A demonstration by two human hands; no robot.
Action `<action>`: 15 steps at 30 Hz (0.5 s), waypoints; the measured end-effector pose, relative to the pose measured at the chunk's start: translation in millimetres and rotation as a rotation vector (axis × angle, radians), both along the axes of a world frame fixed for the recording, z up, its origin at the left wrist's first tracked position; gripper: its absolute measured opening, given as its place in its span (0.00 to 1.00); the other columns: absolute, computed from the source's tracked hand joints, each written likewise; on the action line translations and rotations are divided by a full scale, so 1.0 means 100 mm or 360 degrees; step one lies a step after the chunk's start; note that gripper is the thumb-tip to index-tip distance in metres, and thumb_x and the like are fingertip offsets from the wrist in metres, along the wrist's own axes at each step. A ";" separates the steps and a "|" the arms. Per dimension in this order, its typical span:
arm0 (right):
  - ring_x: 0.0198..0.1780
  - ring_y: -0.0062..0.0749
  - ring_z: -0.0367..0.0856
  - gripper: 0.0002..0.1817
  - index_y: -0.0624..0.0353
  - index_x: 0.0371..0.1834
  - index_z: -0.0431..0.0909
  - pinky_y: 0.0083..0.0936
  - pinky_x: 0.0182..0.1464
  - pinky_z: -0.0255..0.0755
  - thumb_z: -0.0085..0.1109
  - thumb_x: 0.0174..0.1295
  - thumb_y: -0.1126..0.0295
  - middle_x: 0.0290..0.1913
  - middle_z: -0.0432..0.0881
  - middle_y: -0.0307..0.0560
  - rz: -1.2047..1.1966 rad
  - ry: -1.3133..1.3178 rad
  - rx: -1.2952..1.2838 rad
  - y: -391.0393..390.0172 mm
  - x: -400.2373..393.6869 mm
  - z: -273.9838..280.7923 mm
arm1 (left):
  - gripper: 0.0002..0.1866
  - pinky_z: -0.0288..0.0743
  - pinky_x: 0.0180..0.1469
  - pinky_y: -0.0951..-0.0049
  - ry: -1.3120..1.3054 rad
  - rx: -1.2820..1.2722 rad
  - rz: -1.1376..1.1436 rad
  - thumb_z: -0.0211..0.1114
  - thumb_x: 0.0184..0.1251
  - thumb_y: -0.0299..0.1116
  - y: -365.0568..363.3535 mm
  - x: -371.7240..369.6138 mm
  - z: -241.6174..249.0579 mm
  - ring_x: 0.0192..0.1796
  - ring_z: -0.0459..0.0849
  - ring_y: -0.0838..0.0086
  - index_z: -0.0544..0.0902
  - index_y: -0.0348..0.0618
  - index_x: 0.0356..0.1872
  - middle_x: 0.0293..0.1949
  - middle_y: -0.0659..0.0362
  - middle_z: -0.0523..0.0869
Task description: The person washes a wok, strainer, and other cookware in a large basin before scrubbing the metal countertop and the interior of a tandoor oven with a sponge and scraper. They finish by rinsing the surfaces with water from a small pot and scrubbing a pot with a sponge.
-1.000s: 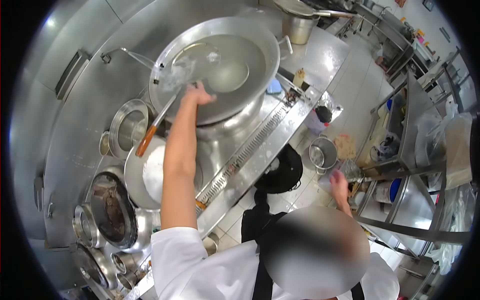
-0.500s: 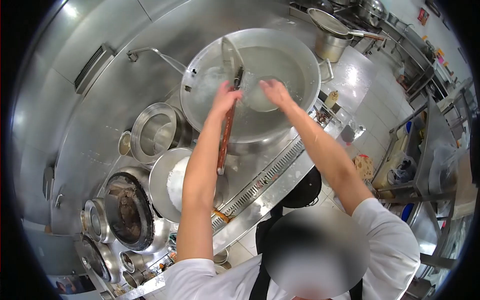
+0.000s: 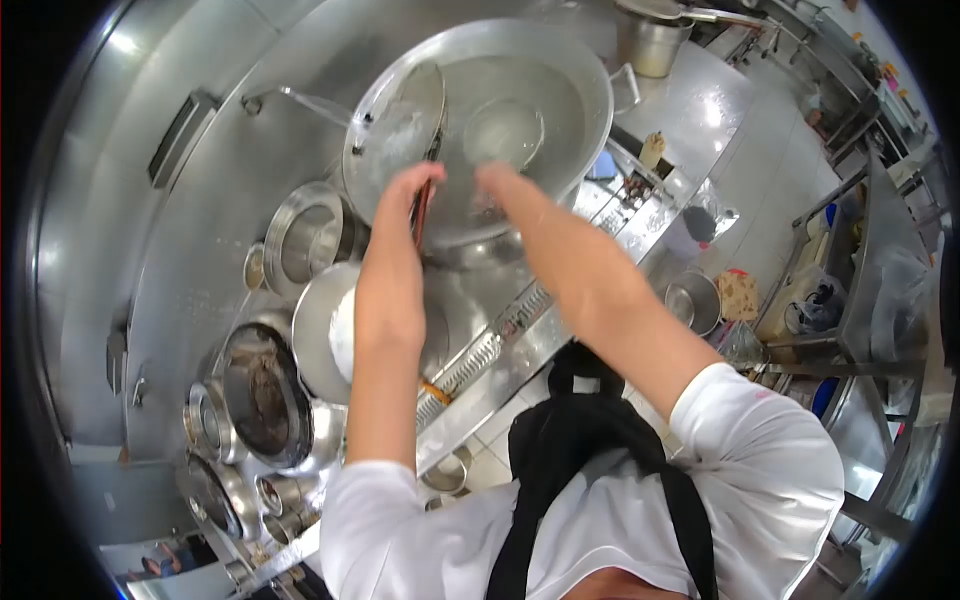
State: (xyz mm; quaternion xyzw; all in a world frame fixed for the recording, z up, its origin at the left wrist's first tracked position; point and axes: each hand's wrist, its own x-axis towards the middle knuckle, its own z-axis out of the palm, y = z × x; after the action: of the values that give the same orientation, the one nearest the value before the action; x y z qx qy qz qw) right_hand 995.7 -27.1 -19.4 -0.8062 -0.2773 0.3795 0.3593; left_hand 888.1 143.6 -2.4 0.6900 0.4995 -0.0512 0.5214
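Note:
A large round metal basin (image 3: 590, 110) of cloudy water stands in front of me. My left hand (image 3: 415, 182) is closed around the reddish-brown handle of a strainer (image 3: 427, 95), whose round head leans at the basin's left side. Over the near part of the water is my right hand (image 3: 492, 182), blurred, its fingers hard to make out. Beyond it, a round bowl-like shape (image 3: 503, 135) shows in the water. Water runs from a faucet (image 3: 300, 100) at the basin's left.
Left of my arm are a bowl with white contents (image 3: 312, 340), a metal pot (image 3: 290, 235) and a dark-rimmed wok (image 3: 265, 395). A lidded pot (image 3: 655, 45) stands at upper right. A drain grate (image 3: 470, 365) runs along the counter's front.
Both hands have come lower and closer in the view, and the right hand has moved left. The strainer is still in my left hand. The whole view has shifted, with the basin higher.

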 end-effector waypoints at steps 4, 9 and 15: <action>0.51 0.43 0.86 0.09 0.64 0.39 0.84 0.40 0.52 0.84 0.57 0.66 0.69 0.44 0.86 0.55 -0.0066 0.1868 0.0879 0.05 -0.15 0.56 | 0.34 0.76 0.46 0.64 -0.0294 0.0265 0.0178 0.78 0.50 0.49 0.03 0.36 -0.15 0.51 0.82 0.64 0.79 0.42 0.57 0.53 0.48 0.83; 0.44 0.41 0.89 0.09 0.63 0.32 0.83 0.36 0.46 0.84 0.60 0.59 0.68 0.41 0.87 0.56 0.0543 0.0193 0.0060 -0.36 -0.05 0.86 | 0.54 0.68 0.68 0.58 -0.0337 0.0542 -0.0275 0.80 0.48 0.52 -0.03 0.12 0.05 0.72 0.71 0.57 0.64 0.33 0.74 0.70 0.43 0.72; 0.49 0.37 0.88 0.18 0.58 0.44 0.87 0.34 0.48 0.81 0.63 0.62 0.55 0.45 0.88 0.55 0.1000 -0.1237 -0.0286 -0.19 0.29 0.13 | 0.56 0.77 0.58 0.63 0.0136 0.0395 -0.0295 0.75 0.56 0.52 -0.96 -0.47 0.78 0.59 0.81 0.60 0.54 0.34 0.78 0.69 0.42 0.73</action>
State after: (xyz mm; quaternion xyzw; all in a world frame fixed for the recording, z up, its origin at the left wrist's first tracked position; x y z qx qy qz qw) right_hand 1025.0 -46.6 -6.0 -0.7931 -0.5860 0.1637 0.0273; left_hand 841.5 48.0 75.2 0.7894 0.4579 -0.0663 0.4034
